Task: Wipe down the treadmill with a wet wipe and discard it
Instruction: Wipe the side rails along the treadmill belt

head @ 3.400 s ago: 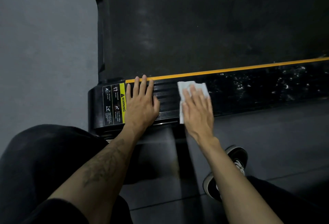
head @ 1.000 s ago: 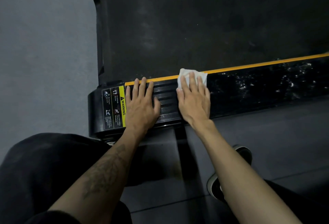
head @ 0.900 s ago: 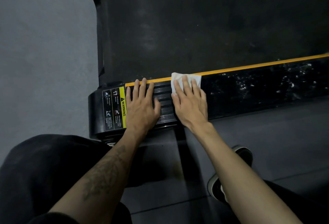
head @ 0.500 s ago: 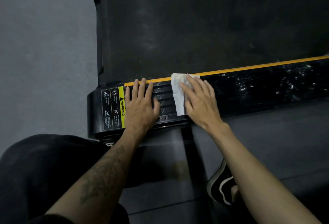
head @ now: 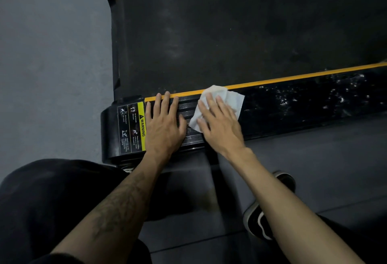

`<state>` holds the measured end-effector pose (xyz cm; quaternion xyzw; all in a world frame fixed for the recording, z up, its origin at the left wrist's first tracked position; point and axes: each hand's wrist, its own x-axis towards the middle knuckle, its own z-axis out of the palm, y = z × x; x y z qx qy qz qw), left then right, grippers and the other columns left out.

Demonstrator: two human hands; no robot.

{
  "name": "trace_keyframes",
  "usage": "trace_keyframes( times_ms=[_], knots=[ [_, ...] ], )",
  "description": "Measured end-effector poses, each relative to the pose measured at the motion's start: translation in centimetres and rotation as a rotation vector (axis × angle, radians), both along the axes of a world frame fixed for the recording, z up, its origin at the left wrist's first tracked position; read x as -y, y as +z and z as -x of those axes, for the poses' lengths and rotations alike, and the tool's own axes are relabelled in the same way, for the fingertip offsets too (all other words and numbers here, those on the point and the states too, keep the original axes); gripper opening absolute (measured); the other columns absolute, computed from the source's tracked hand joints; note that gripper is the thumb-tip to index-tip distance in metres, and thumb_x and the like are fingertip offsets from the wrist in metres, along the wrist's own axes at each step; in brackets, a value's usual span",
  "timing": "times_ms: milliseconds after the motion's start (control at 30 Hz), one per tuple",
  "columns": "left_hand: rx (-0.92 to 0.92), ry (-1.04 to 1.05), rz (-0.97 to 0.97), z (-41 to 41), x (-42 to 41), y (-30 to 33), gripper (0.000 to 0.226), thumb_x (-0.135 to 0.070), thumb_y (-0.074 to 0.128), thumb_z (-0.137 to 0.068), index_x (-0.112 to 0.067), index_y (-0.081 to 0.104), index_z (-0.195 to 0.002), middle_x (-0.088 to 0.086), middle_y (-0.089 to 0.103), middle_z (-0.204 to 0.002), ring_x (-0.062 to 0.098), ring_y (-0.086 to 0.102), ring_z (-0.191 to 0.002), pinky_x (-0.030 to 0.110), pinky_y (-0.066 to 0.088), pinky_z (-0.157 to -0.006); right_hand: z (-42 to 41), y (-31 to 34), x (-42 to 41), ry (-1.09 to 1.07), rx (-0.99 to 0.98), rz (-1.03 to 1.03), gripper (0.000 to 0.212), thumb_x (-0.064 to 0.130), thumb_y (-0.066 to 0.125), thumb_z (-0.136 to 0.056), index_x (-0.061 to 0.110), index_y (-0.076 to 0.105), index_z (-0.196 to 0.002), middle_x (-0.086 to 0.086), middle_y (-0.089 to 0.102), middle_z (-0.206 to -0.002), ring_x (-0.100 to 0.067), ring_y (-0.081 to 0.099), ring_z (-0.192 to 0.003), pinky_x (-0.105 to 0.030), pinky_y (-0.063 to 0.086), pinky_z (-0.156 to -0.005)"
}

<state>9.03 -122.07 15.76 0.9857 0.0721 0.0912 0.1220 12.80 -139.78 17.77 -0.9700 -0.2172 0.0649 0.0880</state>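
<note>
The black treadmill fills the upper frame, its side rail edged by a yellow stripe and wet and glossy to the right. A white wet wipe lies on the rail's ribbed rear part. My right hand presses flat on the wipe with straight fingers. My left hand rests flat on the ribbed rail just left of it, beside the yellow warning label. Part of the wipe is hidden under my right hand.
Grey floor lies left of the treadmill and darker floor tiles run along its near side. My black-trousered knee is at lower left and my black shoe at lower right.
My right hand has slid the wipe back and forth along the rail; now it sits slightly farther right and more spread out than half a second ago. My left hand has stayed put.
</note>
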Motion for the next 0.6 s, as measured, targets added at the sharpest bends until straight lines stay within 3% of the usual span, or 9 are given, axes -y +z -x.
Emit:
trace_keyframes(
  times_ms=[67,200,367,500,600],
  knots=[
    [-0.01,-0.003,0.005,0.0,0.0,0.1,0.06,-0.039,0.035,-0.099,-0.014,0.046,-0.153,0.012,0.037,-0.163,0.031,0.025,-0.155,0.055,0.019,-0.125,-1.1,0.3,1.6,-0.022,-0.015,0.005,0.059,0.046,0.024,-0.105,0.028,0.036,-0.159,-0.001,0.022,-0.17,-0.023,0.018,-0.157,-0.044,0.015,-0.125],
    [-0.024,-0.001,0.012,0.0,-0.1,0.2,0.061,-0.041,0.032,-0.099,-0.014,0.045,-0.153,0.012,0.036,-0.164,0.031,0.023,-0.156,0.055,0.018,-0.126,-1.4,0.2,1.2,-0.308,-0.003,0.022,0.057,0.039,0.029,-0.109,0.022,0.023,-0.164,-0.003,0.011,-0.172,-0.025,0.007,-0.159,-0.046,0.006,-0.128],
    [-0.026,0.0,0.015,0.0,0.0,0.4,0.063,-0.041,0.032,-0.099,-0.013,0.046,-0.153,0.012,0.036,-0.164,0.031,0.024,-0.156,0.055,0.018,-0.126,-0.9,0.1,1.2,0.059,0.006,0.077,0.062,0.042,0.012,-0.104,0.027,0.028,-0.162,0.0,0.014,-0.172,-0.024,0.013,-0.158,-0.045,0.009,-0.127],
    [-0.033,-0.003,0.02,0.0,-0.1,0.4,0.062,-0.042,0.031,-0.1,-0.014,0.044,-0.154,0.011,0.035,-0.165,0.03,0.021,-0.157,0.054,0.017,-0.126,-2.0,0.2,3.0,-0.276,-0.035,0.053,0.057,0.044,0.024,-0.109,0.03,0.019,-0.164,0.002,0.005,-0.173,-0.022,0.001,-0.159,-0.046,0.001,-0.128],
    [-0.012,0.004,0.002,0.0,0.0,0.2,0.061,-0.04,0.033,-0.099,-0.013,0.047,-0.152,0.012,0.038,-0.163,0.031,0.025,-0.155,0.055,0.019,-0.125,-0.2,0.2,-0.1,-0.273,0.043,0.04,0.058,0.038,0.035,-0.107,0.021,0.028,-0.162,-0.006,0.016,-0.171,-0.029,0.015,-0.158,-0.05,0.015,-0.125]
  ],
)
